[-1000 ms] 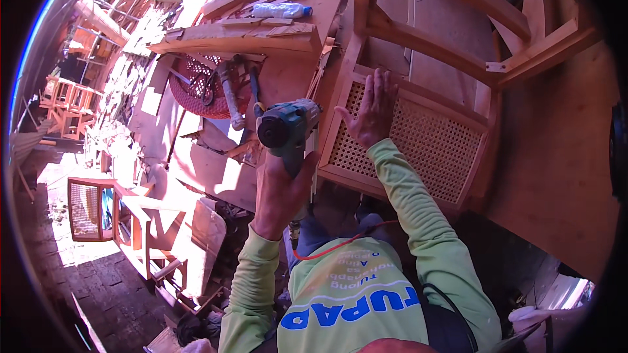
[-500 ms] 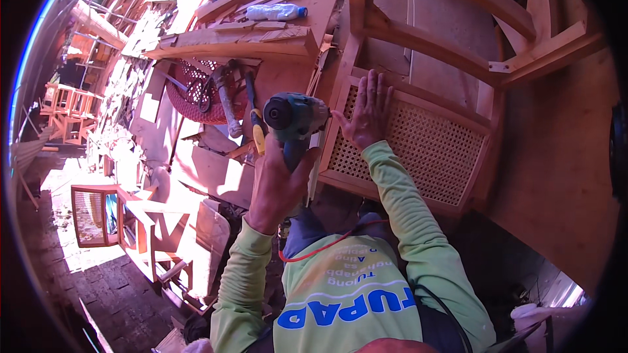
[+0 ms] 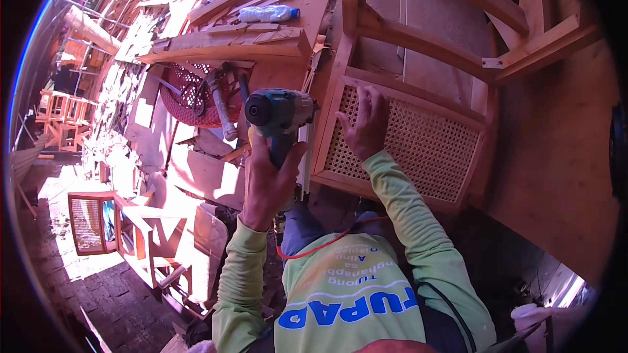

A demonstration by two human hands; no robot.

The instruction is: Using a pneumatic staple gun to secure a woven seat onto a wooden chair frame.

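My left hand (image 3: 265,180) is wrapped round the dark grip of a teal and black power drill (image 3: 281,111). Its nose points right, toward the side rail of a wooden frame (image 3: 325,137). Woven cane webbing (image 3: 418,140) fills that frame, which belongs to a larger wooden chair. Over the cane's upper left part is my right hand (image 3: 367,121), thumb apart and fingers slightly bent, with nothing in it. Whether its fingertips touch the webbing I cannot tell.
Left of the drill, a hammer (image 3: 222,104) lies across a red plastic basket (image 3: 190,101). Behind it are a wooden plank (image 3: 229,46) and a plastic bottle (image 3: 268,13). Chair rails (image 3: 432,46) rise beyond the cane. Another cane-panelled chair (image 3: 88,222) stands lower left.
My right hand has loosened from lying flat on the cane frame, its fingers now bending. The drill in my left hand has shifted slightly left, slightly away from the rail.
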